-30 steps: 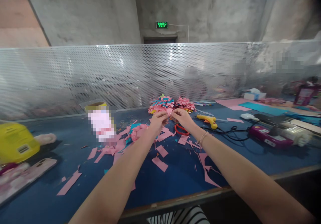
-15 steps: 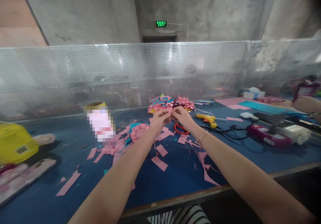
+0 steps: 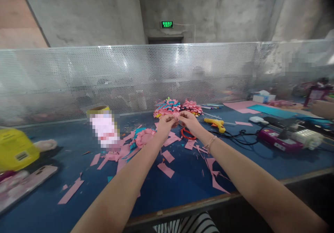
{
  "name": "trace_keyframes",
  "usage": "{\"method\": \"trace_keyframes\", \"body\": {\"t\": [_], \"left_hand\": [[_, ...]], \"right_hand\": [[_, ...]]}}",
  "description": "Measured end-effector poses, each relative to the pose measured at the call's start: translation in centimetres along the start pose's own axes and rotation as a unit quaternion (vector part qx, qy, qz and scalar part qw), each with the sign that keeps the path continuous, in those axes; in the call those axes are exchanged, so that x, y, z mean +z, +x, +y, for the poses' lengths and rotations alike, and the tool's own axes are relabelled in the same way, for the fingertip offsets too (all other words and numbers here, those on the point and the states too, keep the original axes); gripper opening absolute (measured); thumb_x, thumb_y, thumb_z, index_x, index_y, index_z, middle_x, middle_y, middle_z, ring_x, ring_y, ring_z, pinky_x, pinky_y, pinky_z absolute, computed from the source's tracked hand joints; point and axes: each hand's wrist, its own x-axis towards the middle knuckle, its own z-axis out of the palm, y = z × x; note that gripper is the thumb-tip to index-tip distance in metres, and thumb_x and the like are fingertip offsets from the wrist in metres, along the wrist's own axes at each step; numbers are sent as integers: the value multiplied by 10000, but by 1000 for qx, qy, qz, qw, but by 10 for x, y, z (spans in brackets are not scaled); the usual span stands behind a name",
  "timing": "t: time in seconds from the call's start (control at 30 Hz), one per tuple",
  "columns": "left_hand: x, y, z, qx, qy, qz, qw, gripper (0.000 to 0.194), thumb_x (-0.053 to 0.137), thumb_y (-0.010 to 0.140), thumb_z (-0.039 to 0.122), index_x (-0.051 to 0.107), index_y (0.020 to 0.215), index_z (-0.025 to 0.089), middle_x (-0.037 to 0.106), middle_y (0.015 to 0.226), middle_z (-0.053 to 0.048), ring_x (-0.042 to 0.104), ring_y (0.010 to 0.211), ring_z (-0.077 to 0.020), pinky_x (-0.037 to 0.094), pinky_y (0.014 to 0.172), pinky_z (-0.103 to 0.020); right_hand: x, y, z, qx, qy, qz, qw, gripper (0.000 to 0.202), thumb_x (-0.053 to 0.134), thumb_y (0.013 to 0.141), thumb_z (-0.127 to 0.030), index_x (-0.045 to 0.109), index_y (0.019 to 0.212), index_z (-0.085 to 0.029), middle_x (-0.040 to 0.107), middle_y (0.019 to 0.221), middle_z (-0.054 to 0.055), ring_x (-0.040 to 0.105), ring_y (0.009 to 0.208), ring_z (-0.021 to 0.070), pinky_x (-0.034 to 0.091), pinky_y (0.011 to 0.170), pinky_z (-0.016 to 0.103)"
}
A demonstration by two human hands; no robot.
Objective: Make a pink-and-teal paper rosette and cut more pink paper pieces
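Note:
Both hands meet above the middle of the blue table. My left hand (image 3: pixel 167 123) and my right hand (image 3: pixel 187 119) pinch a small piece of pink paper (image 3: pixel 176 116) between their fingertips. Just behind them stand layered pink and blue paper flowers (image 3: pixel 168 107). A pink ruffled paper flower (image 3: pixel 143 137) lies left of my left hand, among cut pink strips (image 3: pixel 166 170). Red-handled scissors (image 3: pixel 188 133) rest below my right hand, their blades hidden. The yellow glue gun (image 3: pixel 216 124) lies to the right.
A yellow bin (image 3: pixel 18 149) and a phone (image 3: pixel 33 184) are on the left, near a yellow roll (image 3: pixel 98 110). Cables, a purple device (image 3: pixel 279 141) and coloured sheets (image 3: pixel 271 111) occupy the right. A perforated metal screen (image 3: pixel 104 80) runs behind. Another person's hand shows far right.
My fingertips have shifted slightly around the pink piece, still close together. At the far right, the other person's hand has moved and is less visible.

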Motion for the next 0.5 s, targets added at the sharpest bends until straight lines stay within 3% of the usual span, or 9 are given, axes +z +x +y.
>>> {"method": "trace_keyframes", "body": {"t": [0.27, 0.5], "left_hand": [[1, -1, 0, 9, 24, -1, 1000, 204, 691, 556, 266, 588, 683, 144, 570, 565, 23, 505, 468, -73, 422, 492, -202], [4, -5, 3, 30, 31, 6, 999, 269, 692, 559, 291, 478, 662, 165, 544, 562, 42, 513, 462, -86, 434, 488, -225]], "right_hand": [[3, -2, 0, 22, 42, 9, 999, 356, 666, 554, -459, 499, 672, -168, 486, 597, -31, 392, 474, 73, 300, 443, 214], [4, -4, -6, 52, 94, 32, 994, 373, 697, 523, -458, 493, 641, -169, 493, 610, -28, 388, 488, 67, 309, 450, 206]]}}
